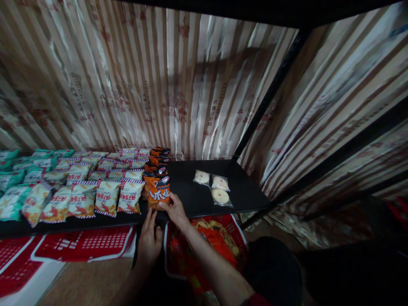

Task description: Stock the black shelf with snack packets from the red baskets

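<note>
An orange and black snack bag stands upright at the front of a row of like bags on the black shelf. My right hand grips its lower right side, with the thumb on the front and the fingers at the edge. Just below the bag's lower left, my left hand has its fingers stretched upward and its thumb apart. Its fingertips are at the shelf's front edge, close to the bag's bottom, and it holds nothing. Left of the orange row stand rows of white and blue-striped snack bags.
Green snack bags fill the shelf's far left. Flat, round, clear-wrapped items lie to the right. Beneath the shelf are a red basket with orange packages and another red basket. A black post rises behind the shelf's right end.
</note>
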{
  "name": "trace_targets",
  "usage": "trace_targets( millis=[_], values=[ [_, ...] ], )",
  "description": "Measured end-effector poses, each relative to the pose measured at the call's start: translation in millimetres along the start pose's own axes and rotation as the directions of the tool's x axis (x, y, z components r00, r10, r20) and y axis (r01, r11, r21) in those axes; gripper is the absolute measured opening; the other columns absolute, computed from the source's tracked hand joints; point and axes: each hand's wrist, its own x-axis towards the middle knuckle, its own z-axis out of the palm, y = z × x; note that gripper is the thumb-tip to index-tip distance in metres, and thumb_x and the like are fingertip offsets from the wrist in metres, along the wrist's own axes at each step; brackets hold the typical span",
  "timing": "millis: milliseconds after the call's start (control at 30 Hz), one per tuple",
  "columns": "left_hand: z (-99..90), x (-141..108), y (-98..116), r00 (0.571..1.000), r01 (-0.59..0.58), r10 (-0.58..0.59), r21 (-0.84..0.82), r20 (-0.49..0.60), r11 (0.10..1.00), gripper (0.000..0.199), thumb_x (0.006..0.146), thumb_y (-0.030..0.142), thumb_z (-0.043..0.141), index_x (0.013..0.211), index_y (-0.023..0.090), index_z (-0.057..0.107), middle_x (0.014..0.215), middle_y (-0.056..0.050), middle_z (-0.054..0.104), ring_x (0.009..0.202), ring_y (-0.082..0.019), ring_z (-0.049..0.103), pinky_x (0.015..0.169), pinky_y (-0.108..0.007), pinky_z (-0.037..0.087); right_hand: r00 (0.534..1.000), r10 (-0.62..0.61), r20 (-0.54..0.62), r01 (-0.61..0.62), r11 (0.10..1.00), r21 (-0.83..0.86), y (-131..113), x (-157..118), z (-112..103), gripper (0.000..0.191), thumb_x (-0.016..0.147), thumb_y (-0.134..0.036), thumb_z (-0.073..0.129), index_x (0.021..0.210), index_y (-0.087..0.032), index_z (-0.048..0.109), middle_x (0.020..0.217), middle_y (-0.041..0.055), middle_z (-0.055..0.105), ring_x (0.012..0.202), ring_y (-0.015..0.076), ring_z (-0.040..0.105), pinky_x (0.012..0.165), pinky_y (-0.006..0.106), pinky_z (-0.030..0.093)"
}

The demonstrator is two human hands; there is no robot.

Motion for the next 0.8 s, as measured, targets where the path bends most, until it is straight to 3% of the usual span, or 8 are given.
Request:
trace_targets(
  millis=[133, 367, 467, 600, 733, 800],
  values=[
    [-0.8, 0.5, 2.8, 1.0, 0.015, -0.016, -0.018, -0.009, 1.0, 0.045, 0.086, 0.022, 0.036, 0.129, 0.014, 0.044, 0.143, -0.013, 0.036, 0.129, -0.024, 0.038, 0.101, -0.042, 0.041, 1.0, 0.014, 0.02, -0.015, 0.999, 0.046, -5.4, -1.3, 2.2, 0.039, 0.061, -0.031, 0.07, 0.099, -0.024, 0.063, 0.095, 0.0003, 0.051, 0.09, 0.0167, 0.057, 0.081, 0.028, 0.049],
    [0.0, 1.3, -4.9, 0.999, -0.02, 0.02, 0.005, -0.031, 1.0, 0.045, 0.085, 0.019, 0.038, 0.129, 0.017, 0.044, 0.142, -0.012, 0.036, 0.129, -0.023, 0.037, 0.102, -0.041, 0.04, 1.0, -0.017, 0.018, 0.018, 0.998, -0.061, 2.0, 1.4, 5.1, 0.042, 0.064, -0.031, 0.069, 0.105, -0.024, 0.062, 0.093, 0.0003, 0.05, 0.091, 0.0166, 0.056, 0.077, 0.026, 0.049],
    [-0.6, 0.4, -8.8, 0.996, -0.074, 0.077, 0.045, -0.051, 0.996, 0.045, 0.084, 0.018, 0.038, 0.129, 0.017, 0.044, 0.141, -0.013, 0.038, 0.128, -0.024, 0.039, 0.099, -0.042, 0.043, 0.997, -0.071, 0.014, 0.073, 0.978, -0.195, 6.4, 1.9, 3.2, 0.042, 0.068, -0.031, 0.067, 0.109, -0.024, 0.06, 0.092, 0.0009, 0.052, 0.088, 0.0163, 0.056, 0.076, 0.026, 0.048],
    [-7.4, 5.6, -0.9, 0.973, -0.147, 0.172, 0.156, -0.155, 0.977, 0.044, 0.084, 0.016, 0.039, 0.128, 0.015, 0.043, 0.136, -0.015, 0.043, 0.128, -0.026, 0.038, 0.1, -0.048, 0.039, 0.994, -0.104, 0.026, 0.106, 0.917, -0.384, 5.8, 0.4, 0.2, 0.037, 0.072, -0.031, 0.065, 0.109, -0.026, 0.06, 0.09, 0.0006, 0.056, 0.087, 0.0166, 0.055, 0.073, 0.025, 0.047],
    [-10.5, 21.3, 11.9, 0.938, -0.209, 0.256, 0.206, -0.236, 0.956, 0.047, 0.086, 0.016, 0.04, 0.133, 0.014, 0.037, 0.143, -0.014, 0.033, 0.136, -0.028, 0.021, 0.107, -0.05, 0.027, 0.994, -0.104, 0.024, 0.105, 0.922, -0.373, 5.2, -2.0, 1.8, 0.046, 0.073, -0.032, 0.064, 0.119, -0.027, 0.055, 0.097, 0.0024, 0.057, 0.089, 0.0173, 0.056, 0.073, 0.026, 0.048],
    [-7.4, 29.8, 13.2, 0.923, -0.253, 0.3, 0.208, -0.24, 0.945, 0.045, 0.086, 0.016, 0.039, 0.131, 0.014, 0.04, 0.144, -0.014, 0.032, 0.136, -0.027, 0.02, 0.108, -0.048, 0.025, 0.995, -0.103, -0.013, 0.091, 0.924, -0.373, 7.0, -3.3, 3.3, 0.055, 0.073, -0.032, 0.064, 0.125, -0.025, 0.05, 0.102, 0.0046, 0.056, 0.092, 0.0188, 0.056, 0.075, 0.028, 0.049]
  ],
)
